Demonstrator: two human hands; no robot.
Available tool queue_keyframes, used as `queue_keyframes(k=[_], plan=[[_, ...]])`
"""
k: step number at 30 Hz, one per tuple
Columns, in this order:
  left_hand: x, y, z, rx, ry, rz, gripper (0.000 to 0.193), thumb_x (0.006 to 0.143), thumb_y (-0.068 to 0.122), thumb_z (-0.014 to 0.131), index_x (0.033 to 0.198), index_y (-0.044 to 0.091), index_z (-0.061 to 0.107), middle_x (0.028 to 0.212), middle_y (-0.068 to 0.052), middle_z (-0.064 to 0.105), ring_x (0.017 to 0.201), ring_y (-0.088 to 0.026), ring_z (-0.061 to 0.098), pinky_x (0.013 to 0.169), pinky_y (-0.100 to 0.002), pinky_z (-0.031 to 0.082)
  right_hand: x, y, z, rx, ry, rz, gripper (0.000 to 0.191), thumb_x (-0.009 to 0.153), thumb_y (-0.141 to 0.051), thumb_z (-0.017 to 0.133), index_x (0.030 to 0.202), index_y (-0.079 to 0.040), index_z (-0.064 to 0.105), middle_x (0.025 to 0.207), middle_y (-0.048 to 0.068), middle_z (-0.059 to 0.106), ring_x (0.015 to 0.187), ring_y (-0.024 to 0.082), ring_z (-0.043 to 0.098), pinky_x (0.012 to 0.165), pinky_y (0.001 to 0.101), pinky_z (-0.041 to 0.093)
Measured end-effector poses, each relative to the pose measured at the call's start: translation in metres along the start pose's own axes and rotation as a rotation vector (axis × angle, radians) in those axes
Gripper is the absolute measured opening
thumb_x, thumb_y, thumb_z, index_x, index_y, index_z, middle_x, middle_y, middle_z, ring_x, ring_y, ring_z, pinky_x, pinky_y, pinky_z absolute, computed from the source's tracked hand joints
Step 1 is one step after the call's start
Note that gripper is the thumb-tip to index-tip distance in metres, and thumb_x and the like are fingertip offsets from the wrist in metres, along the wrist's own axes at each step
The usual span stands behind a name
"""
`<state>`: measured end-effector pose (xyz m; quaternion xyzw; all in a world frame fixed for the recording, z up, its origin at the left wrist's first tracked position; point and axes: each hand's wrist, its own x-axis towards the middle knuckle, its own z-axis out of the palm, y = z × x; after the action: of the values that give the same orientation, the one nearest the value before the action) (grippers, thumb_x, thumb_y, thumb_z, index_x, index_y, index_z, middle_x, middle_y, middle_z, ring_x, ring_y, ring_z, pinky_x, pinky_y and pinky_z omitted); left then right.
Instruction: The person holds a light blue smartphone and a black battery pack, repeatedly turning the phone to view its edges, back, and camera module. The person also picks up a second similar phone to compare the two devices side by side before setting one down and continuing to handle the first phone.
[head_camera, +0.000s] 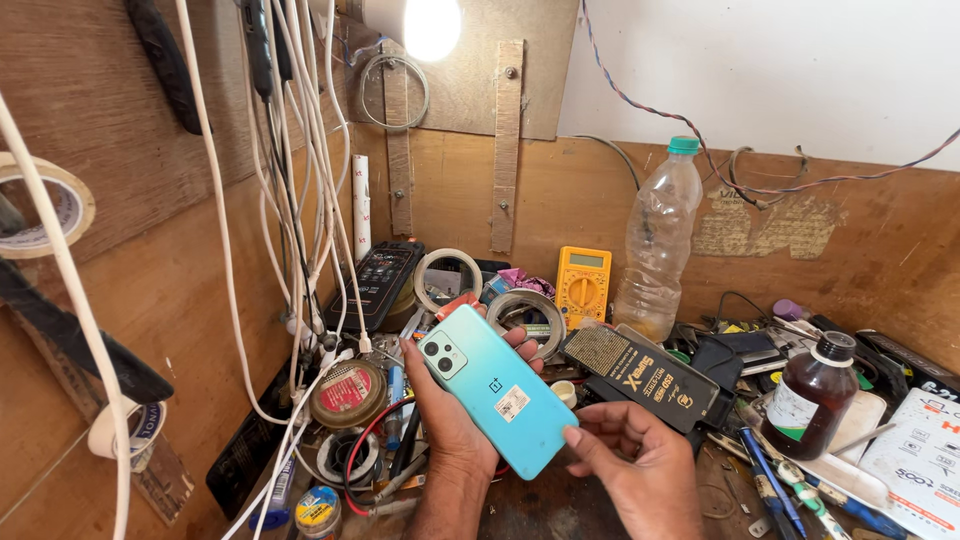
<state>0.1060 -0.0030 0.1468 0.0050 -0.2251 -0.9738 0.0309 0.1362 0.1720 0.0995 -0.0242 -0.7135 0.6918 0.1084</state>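
left hand (450, 415) grips teal phone (497, 389) back-up over cluttered bench (560, 505), right hand (640, 465) thumb pinching its lower corner; back cover looks still on, nothing opened yet, yellow multimeter (583, 285) and brown bottle (812, 393) untouched nearby.

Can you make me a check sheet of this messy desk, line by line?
Surface: wooden bench, almost covered.
Job's things: turquoise phone, back side up.
Clutter: yellow multimeter, clear plastic bottle, brown bottle, tape rolls, black box.
Grippers: left hand holds the phone from beneath; right hand pinches its lower corner.
Cables: white cables hang on the left.
Surroundings: plywood walls, lit lamp.
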Motion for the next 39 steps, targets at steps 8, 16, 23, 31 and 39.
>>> queue_keyframes(k=[8,16,23,31,39], plan=[[0.006,-0.011,-0.002,-0.063,0.006,-0.022,0.094,0.087,0.081,0.015,0.136,0.012,0.056,0.110,-0.016,0.069,0.100,-0.038,0.071,0.086,-0.053,0.059,0.001,-0.004,-0.002,0.047,0.068,-0.048,0.028,0.079,0.004,0.078,0.105,0.009,0.069,0.091,0.020,0.076,0.079,0.020,0.074,0.068,0.0367,0.066],[0.000,-0.003,-0.002,-0.191,-0.107,-0.104,0.087,0.084,0.084,0.037,0.114,0.005,0.061,0.096,-0.020,0.068,0.087,-0.036,0.068,0.081,-0.056,0.057,-0.007,-0.010,0.001,0.101,0.042,-0.153,0.029,0.077,0.008,0.078,0.104,0.008,0.068,0.093,0.018,0.077,0.085,0.018,0.075,0.078,0.0332,0.066],[-0.003,0.001,0.003,-0.162,-0.150,-0.073,0.078,0.086,0.078,0.044,0.116,0.008,0.060,0.092,-0.017,0.068,0.084,-0.034,0.068,0.079,-0.052,0.058,-0.010,-0.015,0.008,0.059,0.040,-0.125,0.030,0.076,0.008,0.079,0.104,0.007,0.068,0.094,0.016,0.077,0.088,0.018,0.075,0.080,0.0333,0.066],[-0.007,-0.003,0.007,-0.067,-0.141,-0.039,0.074,0.088,0.075,0.045,0.117,0.008,0.059,0.088,-0.016,0.067,0.081,-0.033,0.069,0.074,-0.051,0.059,-0.011,-0.014,0.006,0.041,0.053,-0.126,0.026,0.077,0.006,0.079,0.101,0.008,0.069,0.091,0.016,0.076,0.081,0.018,0.075,0.074,0.0328,0.066],[-0.005,-0.008,0.003,0.018,-0.100,-0.033,0.078,0.088,0.074,0.044,0.119,0.004,0.060,0.088,-0.018,0.069,0.080,-0.032,0.072,0.072,-0.049,0.061,-0.010,-0.014,0.006,-0.088,0.102,-0.045,0.027,0.075,0.002,0.082,0.098,0.006,0.069,0.088,0.014,0.077,0.079,0.016,0.076,0.073,0.0308,0.067]])
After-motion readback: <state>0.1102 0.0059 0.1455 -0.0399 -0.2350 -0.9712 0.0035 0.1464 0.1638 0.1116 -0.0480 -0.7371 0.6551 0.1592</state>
